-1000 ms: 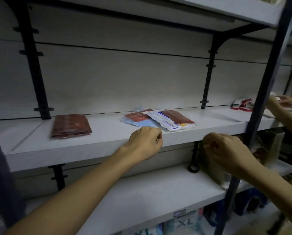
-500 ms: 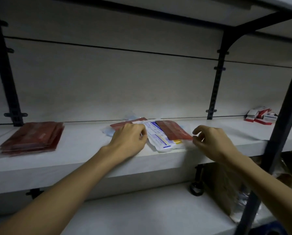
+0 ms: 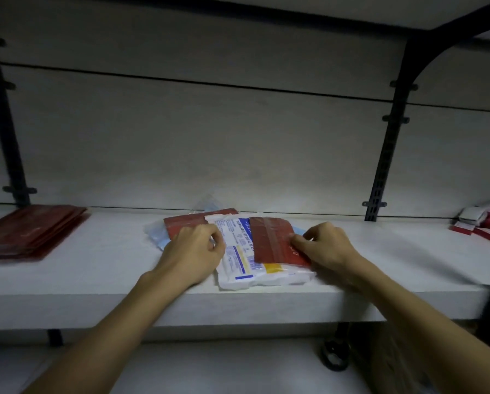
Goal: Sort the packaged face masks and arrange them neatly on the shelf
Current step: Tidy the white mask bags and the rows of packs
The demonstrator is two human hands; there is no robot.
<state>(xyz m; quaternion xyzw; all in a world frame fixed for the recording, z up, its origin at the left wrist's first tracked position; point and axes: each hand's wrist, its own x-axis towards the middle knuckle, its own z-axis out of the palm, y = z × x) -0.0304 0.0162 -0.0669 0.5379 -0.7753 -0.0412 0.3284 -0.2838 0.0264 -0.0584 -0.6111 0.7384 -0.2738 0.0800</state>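
A loose pile of packaged masks lies mid-shelf on the white shelf (image 3: 96,274). On top sits a red pack (image 3: 272,240), over a white and blue pack (image 3: 238,260) labelled as medical masks. Another red pack (image 3: 187,223) and a pale blue pack (image 3: 157,237) lie at the pile's left. My right hand (image 3: 327,245) pinches the right edge of the top red pack. My left hand (image 3: 194,251) rests curled on the pile's left side, fingers at the white pack's edge; what it grips is hidden. A neat stack of red packs (image 3: 30,231) lies far left.
Small red and white boxes (image 3: 482,223) sit at the shelf's far right. Black brackets (image 3: 385,155) run up the back wall on both sides. A lower shelf (image 3: 209,365) shows beneath my arms, and another shelf hangs overhead.
My right hand has come in from the right and taken the edge of the top red pack. My left hand has stayed on the pile's left. The view has moved closer.
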